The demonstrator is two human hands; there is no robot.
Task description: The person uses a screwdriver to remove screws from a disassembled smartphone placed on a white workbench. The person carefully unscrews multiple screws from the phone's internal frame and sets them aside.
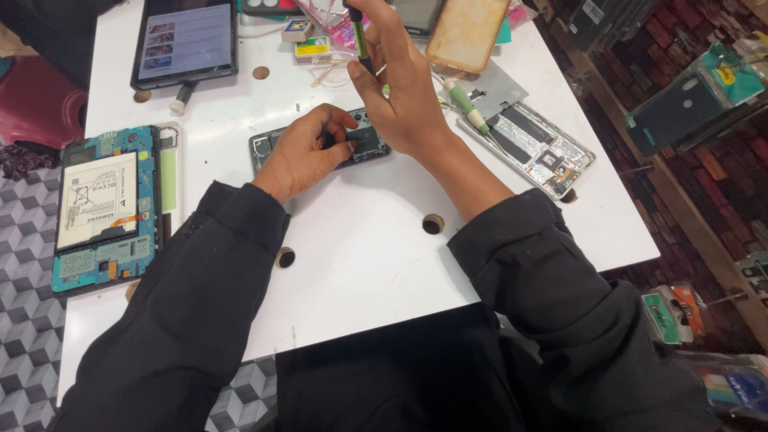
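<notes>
The right hand [404,96] is closed around a thin green-and-black screwdriver [359,38], held upright with its tip over an opened dark phone [320,144]. The left hand [308,152] presses down on that phone, fingers curled over its middle; the phone lies flat near the centre of the white table [376,248].

The tabletop is smooth, with round holes. Patterned grey floor shows at left, brick-like wall at right.

The hands hide most of the phone's interior, and the screwdriver's tip cannot be made out.

An opened tablet [108,208] with blue board lies at left; a metallic opened phone [536,152] lies at right.
</notes>
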